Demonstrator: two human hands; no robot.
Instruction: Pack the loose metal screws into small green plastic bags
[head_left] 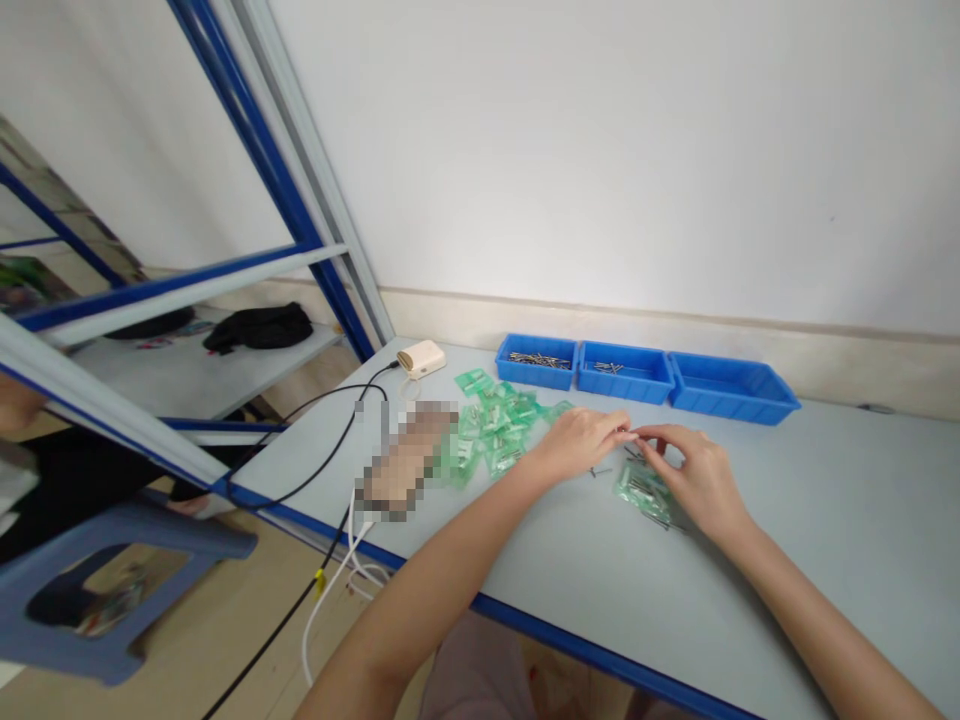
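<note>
My left hand (583, 440) and my right hand (694, 475) meet fingertip to fingertip over the table, both pinched around something too small to make out. Below them lies a green-printed clear packet (643, 488) with dark metal pins in and beside it. A few loose pins (598, 471) rest between the hands and the table edge. Left of my left hand spreads a pile of similar green packets (499, 420). Behind stand three blue bins: the left bin (536, 376) holds many pins, the middle bin (626, 385) a few, and the right bin (731, 388) shows none.
A blurred-out flat object (409, 460) lies left of the packets, with cables running off the table's front edge. A cream power bank (421, 357) sits at the back left corner. Beyond the blue frame, a person sits near a blue stool (172, 540).
</note>
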